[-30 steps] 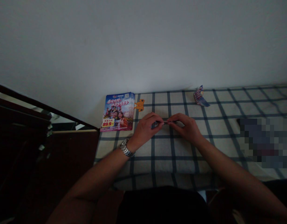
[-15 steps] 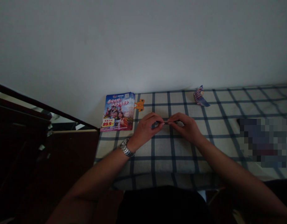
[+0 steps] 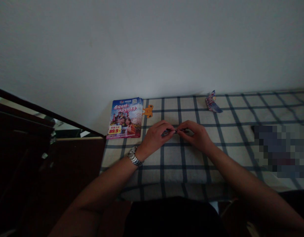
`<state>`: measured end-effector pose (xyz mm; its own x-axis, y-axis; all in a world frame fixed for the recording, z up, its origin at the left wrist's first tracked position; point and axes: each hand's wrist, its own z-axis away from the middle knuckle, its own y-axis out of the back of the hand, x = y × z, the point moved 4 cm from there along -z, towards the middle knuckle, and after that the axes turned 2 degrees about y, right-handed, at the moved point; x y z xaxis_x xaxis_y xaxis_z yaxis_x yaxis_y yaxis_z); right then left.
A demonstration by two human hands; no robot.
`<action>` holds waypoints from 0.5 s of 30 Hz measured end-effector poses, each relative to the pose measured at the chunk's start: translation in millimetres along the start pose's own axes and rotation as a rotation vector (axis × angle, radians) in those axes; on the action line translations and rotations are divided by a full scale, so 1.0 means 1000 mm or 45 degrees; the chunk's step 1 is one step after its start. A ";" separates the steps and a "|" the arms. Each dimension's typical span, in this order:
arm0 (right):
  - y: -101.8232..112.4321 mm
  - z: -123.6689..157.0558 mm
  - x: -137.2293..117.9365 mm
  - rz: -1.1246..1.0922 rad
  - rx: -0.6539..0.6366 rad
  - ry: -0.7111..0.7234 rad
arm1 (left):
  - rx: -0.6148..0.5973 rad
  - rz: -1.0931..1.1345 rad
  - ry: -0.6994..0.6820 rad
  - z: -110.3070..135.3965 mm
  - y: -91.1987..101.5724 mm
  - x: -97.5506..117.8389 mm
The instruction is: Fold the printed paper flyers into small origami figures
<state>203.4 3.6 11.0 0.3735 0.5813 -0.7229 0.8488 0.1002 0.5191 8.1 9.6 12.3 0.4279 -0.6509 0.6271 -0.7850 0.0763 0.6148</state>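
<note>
My left hand (image 3: 155, 135), with a metal watch (image 3: 133, 156) on its wrist, and my right hand (image 3: 194, 135) meet over the checked cloth (image 3: 171, 158). Both pinch a small dark flat piece (image 3: 176, 130) between their fingertips, likely folded paper, too small and dim to name for sure. A stack of colourful leaflets (image 3: 125, 117) lies to the left of my left hand. A small folded paper figure (image 3: 211, 102) stands by the wall, beyond my right hand.
An orange cartoon cut-out (image 3: 148, 111) lies beside the leaflets. A blurred dark patch (image 3: 280, 149) sits on the cloth at the right. A dark wooden frame with glass (image 3: 43, 144) is at the left, below the cloth's edge. A white wall rises behind.
Both hands have shifted slightly toward me and pinch closer together on the small piece; nothing else has moved.
</note>
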 end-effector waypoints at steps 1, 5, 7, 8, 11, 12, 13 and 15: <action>0.000 0.000 -0.001 0.006 0.002 0.010 | -0.006 -0.002 0.001 0.000 0.000 0.000; 0.000 -0.001 -0.003 0.008 -0.003 0.036 | -0.030 -0.015 0.008 0.001 0.000 0.001; 0.000 -0.001 -0.003 0.016 -0.018 0.053 | -0.040 -0.015 0.005 0.001 0.000 0.002; 0.000 -0.001 -0.002 0.023 -0.024 0.057 | -0.040 -0.013 0.002 0.001 0.000 0.002; 0.001 0.000 0.000 0.034 -0.028 0.059 | -0.024 -0.005 0.002 0.000 0.001 0.002; 0.001 0.000 0.000 0.036 -0.025 0.059 | -0.023 -0.007 0.003 0.000 0.001 0.002; 0.002 0.000 0.001 0.037 -0.022 0.059 | -0.023 -0.010 0.004 -0.001 0.001 0.002; 0.003 0.000 0.001 0.041 -0.016 0.051 | -0.023 -0.012 0.007 -0.001 0.002 0.001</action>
<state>206.4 4.6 11.3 0.3847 0.6164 -0.6871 0.8319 0.0909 0.5474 7.3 9.6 14.8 0.4376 -0.6474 0.6240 -0.7730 0.0837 0.6289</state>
